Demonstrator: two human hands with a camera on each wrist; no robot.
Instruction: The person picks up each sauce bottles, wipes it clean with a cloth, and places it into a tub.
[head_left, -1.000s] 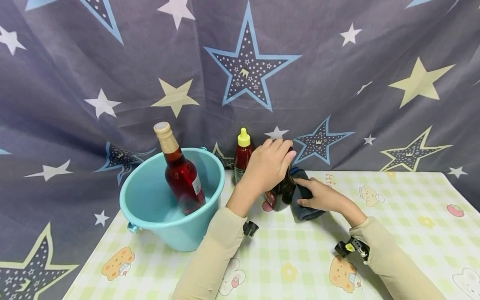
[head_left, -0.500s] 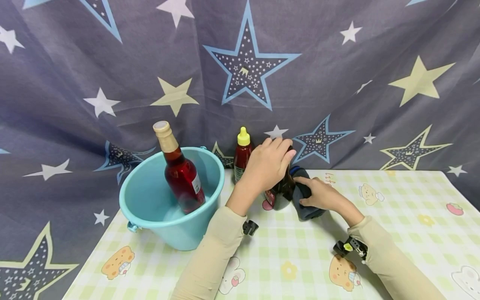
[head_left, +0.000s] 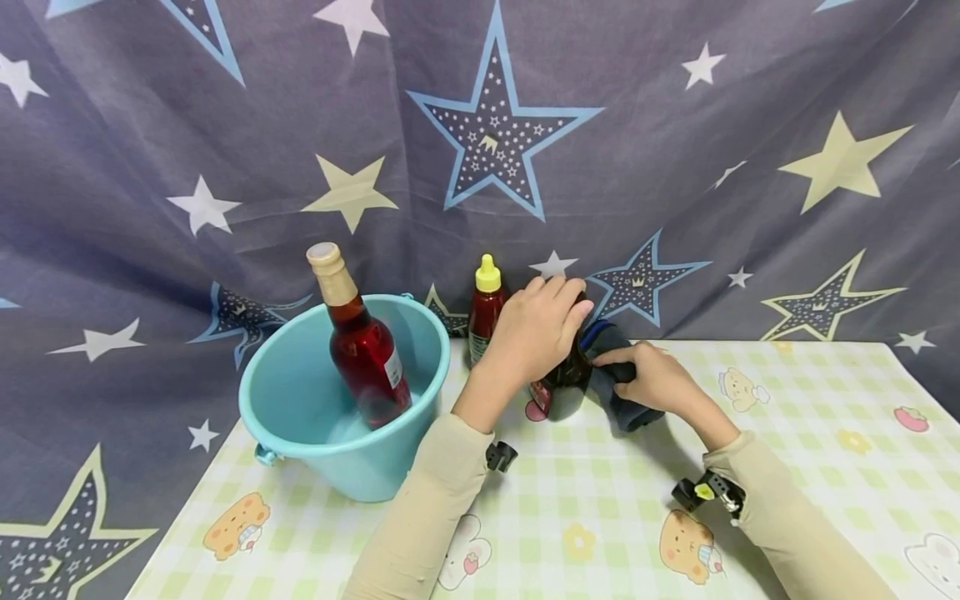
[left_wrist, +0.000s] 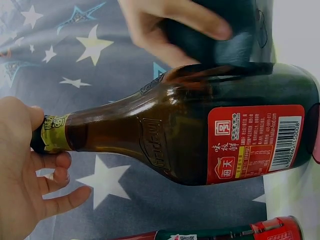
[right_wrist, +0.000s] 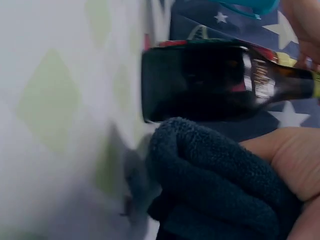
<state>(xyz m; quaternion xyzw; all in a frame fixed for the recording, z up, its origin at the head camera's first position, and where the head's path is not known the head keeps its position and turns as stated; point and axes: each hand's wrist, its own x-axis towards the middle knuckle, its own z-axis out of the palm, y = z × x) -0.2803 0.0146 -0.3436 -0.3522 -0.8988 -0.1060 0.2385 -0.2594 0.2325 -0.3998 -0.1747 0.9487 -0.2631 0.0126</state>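
Observation:
My left hand grips a brown glass soy sauce bottle by its cap and yellow-wrapped neck, thumb on one side and fingers on the other. The bottle stands upright on the table, its red label showing in the left wrist view; in the head view that hand hides most of it. My right hand holds a folded dark blue towel at the bottle's right side. In the right wrist view the towel's fluffy fold lies close beside the bottle's lower body.
Left of the hands, a light blue bucket holds a red glass bottle leaning inside. A sauce bottle with a yellow cap stands behind my left wrist. A checkered cloth covers the table, which ends at a star-printed curtain.
My right hand and the towel have shifted slightly right and up, the towel's lower end swinging to the right. My left hand keeps its grip on the soy sauce bottle.

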